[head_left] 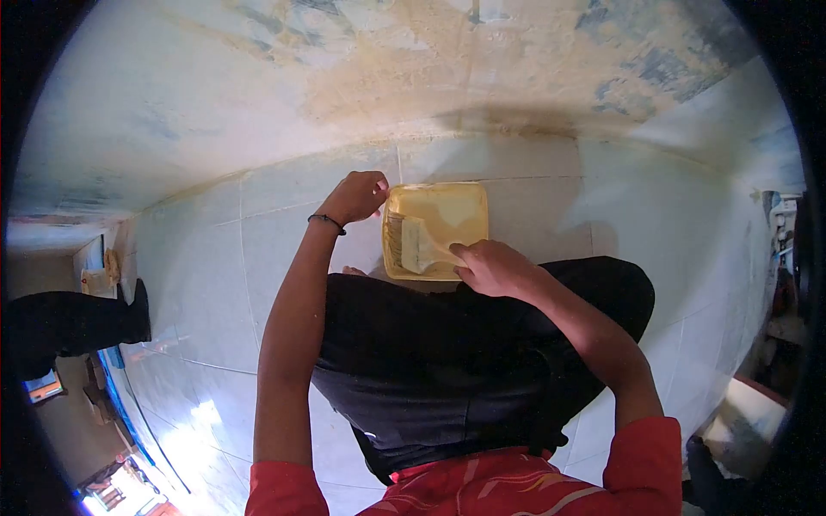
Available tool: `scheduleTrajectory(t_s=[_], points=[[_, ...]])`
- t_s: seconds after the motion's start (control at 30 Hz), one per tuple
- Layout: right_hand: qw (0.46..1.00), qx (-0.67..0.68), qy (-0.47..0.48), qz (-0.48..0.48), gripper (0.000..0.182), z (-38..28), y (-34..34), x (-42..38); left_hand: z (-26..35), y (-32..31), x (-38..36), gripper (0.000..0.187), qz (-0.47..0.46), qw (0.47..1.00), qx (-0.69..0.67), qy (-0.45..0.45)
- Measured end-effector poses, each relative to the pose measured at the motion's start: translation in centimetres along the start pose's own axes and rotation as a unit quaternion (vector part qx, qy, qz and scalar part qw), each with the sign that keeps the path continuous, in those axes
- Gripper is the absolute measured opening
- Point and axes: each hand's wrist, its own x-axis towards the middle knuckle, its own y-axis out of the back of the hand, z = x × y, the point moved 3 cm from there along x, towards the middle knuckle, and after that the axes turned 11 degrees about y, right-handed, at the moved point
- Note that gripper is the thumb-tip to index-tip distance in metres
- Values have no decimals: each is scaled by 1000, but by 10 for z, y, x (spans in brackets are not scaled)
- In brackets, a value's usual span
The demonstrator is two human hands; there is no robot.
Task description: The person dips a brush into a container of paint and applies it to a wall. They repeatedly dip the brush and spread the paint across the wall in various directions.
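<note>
A square yellow plastic paint tray (478, 202) sits on the tiled floor in front of my bent legs, with pale cream paint inside. My right hand (492, 268) is closed around the handle of a wide paintbrush (422, 245). The brush lies flat in the tray, its bristles pointing at the left wall. At the tray's upper left corner, my left hand (354, 198) has its fingers curled against the rim; a dark band is on that wrist.
Beyond the tray rises a wall (370, 95) with patchy cream paint and bluish-grey worn spots. A dark-clothed leg (77, 322) of another person is at the far left. A thin cable (211, 365) runs over the floor. Assorted items (783, 224) line the right edge.
</note>
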Motion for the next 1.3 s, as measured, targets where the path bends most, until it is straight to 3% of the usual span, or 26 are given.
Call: scheduleTrajectory(t_s=[0.2, 0.5, 0.7, 0.9, 1.0, 1.2, 1.27, 1.3], points=[[999, -5, 38, 18, 22, -4, 6, -1, -1, 0, 1, 24, 4, 1000, 3, -3], [996, -62, -40, -45, 29, -2, 36, -5, 1, 2, -3, 24, 0, 1000, -4, 11], [994, -65, -81, 44, 32, 3, 56, -16, -2, 0, -1, 24, 2, 1000, -2, 7], [992, 48, -93, 67, 27, 18, 62, -21, -2, 1, -2, 24, 5, 1000, -1, 4], [993, 78, -45, 77, 25, 17, 68, -21, -1, 1, -3, 23, 2, 1000, 2, 9], [983, 161, -85, 33, 28, 13, 58, -13, -4, 0, -1, 24, 5, 1000, 4, 9], [946, 284, -157, -30, 31, 12, 50, -11, -4, 0, -1, 24, 7, 1000, -5, 6], [946, 283, -157, -30, 31, 14, 45, -10, -4, 0, -1, 24, 8, 1000, -5, 5]])
